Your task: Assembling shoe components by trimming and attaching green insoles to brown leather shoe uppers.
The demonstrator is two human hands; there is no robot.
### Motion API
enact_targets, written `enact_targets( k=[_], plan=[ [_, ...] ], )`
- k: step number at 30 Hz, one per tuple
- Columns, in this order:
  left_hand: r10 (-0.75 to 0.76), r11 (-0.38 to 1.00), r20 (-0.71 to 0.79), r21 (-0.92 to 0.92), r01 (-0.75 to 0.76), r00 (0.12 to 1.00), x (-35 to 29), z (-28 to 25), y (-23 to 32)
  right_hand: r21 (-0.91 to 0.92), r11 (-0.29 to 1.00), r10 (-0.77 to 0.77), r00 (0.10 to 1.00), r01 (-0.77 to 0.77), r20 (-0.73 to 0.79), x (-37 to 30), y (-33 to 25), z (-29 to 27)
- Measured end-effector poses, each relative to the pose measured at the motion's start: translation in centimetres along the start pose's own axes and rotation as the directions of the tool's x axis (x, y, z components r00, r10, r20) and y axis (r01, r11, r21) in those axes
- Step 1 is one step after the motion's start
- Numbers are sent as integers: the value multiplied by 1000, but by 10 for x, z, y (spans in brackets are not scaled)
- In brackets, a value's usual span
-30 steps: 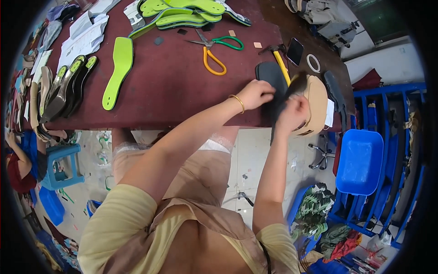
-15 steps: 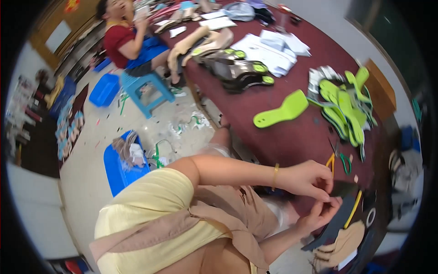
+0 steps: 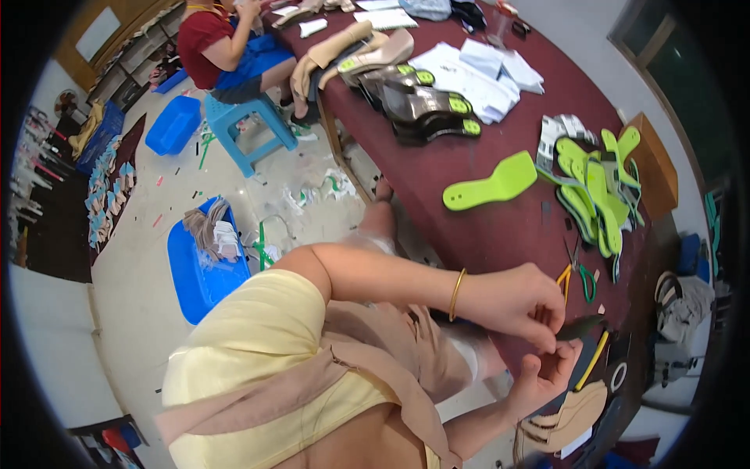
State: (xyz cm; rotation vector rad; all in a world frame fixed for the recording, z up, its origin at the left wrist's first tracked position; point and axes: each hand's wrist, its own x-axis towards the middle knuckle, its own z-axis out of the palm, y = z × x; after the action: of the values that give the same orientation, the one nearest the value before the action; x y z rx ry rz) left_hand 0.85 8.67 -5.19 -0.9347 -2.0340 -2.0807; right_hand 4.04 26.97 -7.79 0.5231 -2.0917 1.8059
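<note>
My left hand, with a gold bangle on its wrist, reaches across from the left with thumb and fingers pinched together. Its fingertips meet those of my right hand, whose fingers are curled upward with the thumb bent beside them. Whatever lies between the fingertips is too small or hidden to make out. Just past the hands a dark flat piece lies at the table edge. Scissors with orange and green handles rest beyond my left hand. To the right of my right hand is a yellow stick-like tool.
Lime-green sole-shaped pieces lie on the maroon table, several in a heap. Beige cut pieces and a white ring lie at right. A blue tub stands on the floor; another person sits at far left.
The view has shifted slightly, sharpening the scene. My hands stay together at the fingertips; the right thumb now stands more apart from its fingers.
</note>
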Motion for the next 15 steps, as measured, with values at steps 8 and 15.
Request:
enact_targets(
  k=[8,15],
  plan=[
    [-453,814,92,-362,454,887,-20,-20,-1,89,977,183,977,-193,113,10,-4,32],
    [-515,816,-32,-324,478,857,-29,-25,-8,180,932,253,922,-313,293,25,0,36]
  ],
)
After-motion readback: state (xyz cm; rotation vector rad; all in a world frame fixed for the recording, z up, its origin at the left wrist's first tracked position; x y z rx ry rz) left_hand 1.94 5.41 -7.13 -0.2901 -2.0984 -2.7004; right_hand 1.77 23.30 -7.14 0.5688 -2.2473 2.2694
